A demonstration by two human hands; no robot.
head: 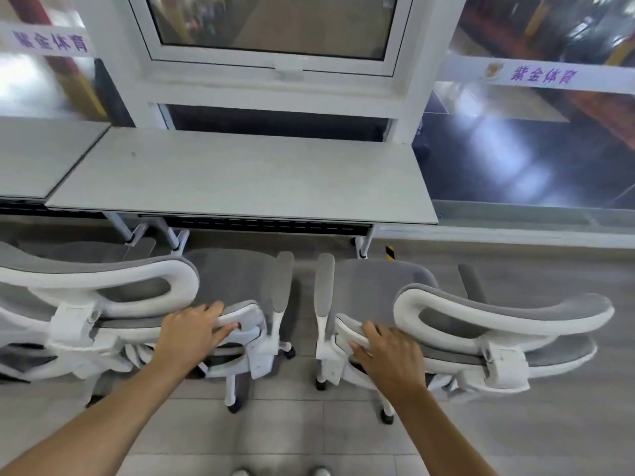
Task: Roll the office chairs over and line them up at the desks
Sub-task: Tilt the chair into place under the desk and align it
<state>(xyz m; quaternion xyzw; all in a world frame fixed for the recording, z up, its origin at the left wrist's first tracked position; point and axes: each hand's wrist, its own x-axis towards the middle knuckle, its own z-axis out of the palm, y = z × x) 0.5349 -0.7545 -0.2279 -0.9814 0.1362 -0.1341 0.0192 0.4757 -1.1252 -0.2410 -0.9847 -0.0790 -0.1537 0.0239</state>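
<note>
Hands grip backrests: left hand [196, 329] left chair [237, 286], right hand [388, 352] right chair [371, 286].

Both arms reach forward; left hand [194, 329] and right hand [388, 353] each in a curled grip (palms down).

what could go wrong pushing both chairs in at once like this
1. The inner armrests of the left chair and right chair sit close together, so they may knock or lock if either chair swivels.
2. Each chair is steered by one hand only, the left hand and right hand gripping the backrest tops, so a chair could veer.
3. The white desk legs stand just ahead of the left chair; its seat or base may catch them.
</note>
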